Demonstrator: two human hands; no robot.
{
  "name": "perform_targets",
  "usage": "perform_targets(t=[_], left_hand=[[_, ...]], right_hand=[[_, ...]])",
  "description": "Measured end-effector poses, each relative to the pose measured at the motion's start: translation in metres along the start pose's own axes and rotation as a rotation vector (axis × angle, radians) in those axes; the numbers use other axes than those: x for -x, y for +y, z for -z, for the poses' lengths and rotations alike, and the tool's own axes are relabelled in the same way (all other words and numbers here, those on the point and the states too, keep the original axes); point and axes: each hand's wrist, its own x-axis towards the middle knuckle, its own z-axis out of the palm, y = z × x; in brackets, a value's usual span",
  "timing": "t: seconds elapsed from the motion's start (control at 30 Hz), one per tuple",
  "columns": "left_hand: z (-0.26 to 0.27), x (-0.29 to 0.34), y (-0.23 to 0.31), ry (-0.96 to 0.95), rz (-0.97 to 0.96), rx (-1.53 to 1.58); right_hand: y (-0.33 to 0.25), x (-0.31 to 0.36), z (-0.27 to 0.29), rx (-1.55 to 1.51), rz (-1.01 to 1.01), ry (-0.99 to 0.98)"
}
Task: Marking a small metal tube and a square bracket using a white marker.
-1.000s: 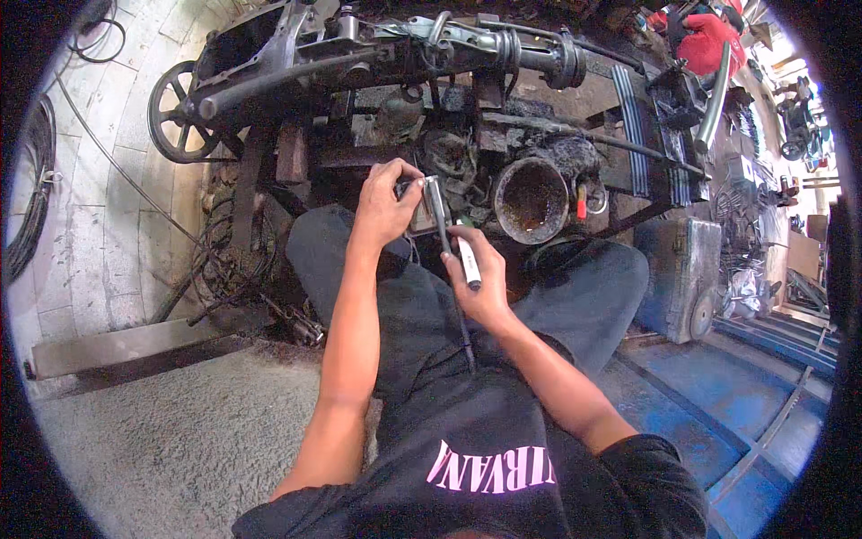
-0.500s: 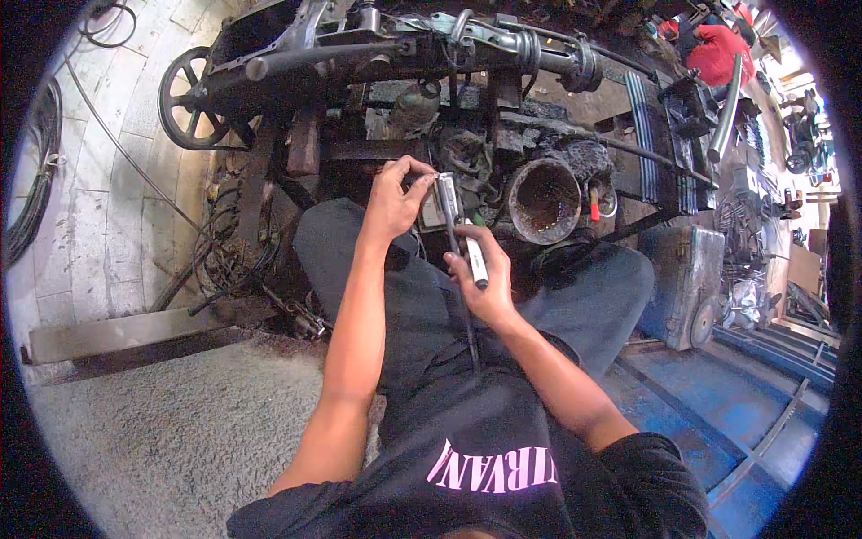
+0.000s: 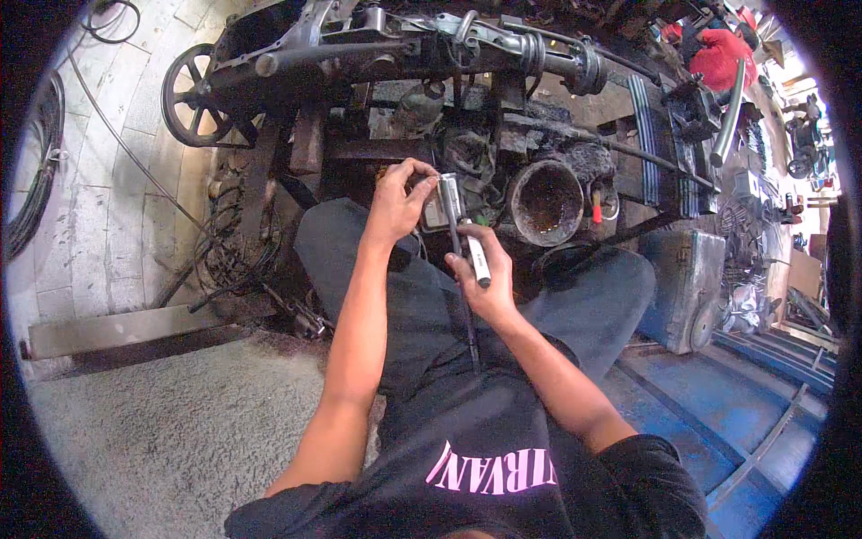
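In my right hand [image 3: 489,278] I grip a white marker pen [image 3: 477,253] with a dark end, together with a long thin metal bar [image 3: 455,235]. The bar has a bright silver upper end [image 3: 449,189], and its dark lower end reaches down toward my lap. My left hand [image 3: 397,205] is closed in a pinch, thumb and forefinger right beside the silver tip. Whatever lies between those fingertips is too small to make out. A small pale flat object [image 3: 434,214], partly covered, sits behind the bar.
Ahead stands a greasy metal machine frame [image 3: 386,54] with a spoked wheel [image 3: 199,97] at its left. A grimy round bowl [image 3: 546,204] lies beyond my right knee, beside a red-handled tool [image 3: 596,205]. A grey metal case [image 3: 687,287] is at right; a person in red [image 3: 723,58] is far right.
Both hands keep nearly the same pose and hold. The whole view has shifted very slightly.
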Motion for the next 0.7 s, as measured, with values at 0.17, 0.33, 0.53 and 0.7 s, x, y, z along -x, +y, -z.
perform_targets(t=[0.17,0.33,0.53,0.7], left_hand=[[0.0,-0.001,0.007,-0.016,0.007,0.005],[-0.001,-0.003,0.005,-0.015,-0.019,-0.017],[-0.007,0.003,0.008,0.058,-0.063,0.052],[-0.012,0.006,0.005,0.098,-0.026,0.06]], right_hand=[[-0.005,-0.001,0.0,-0.043,-0.081,-0.008],[-0.01,-0.002,0.004,0.027,0.02,-0.002],[-0.009,-0.001,0.005,0.028,0.03,0.003],[-0.011,-0.003,0.005,0.049,0.027,-0.005]])
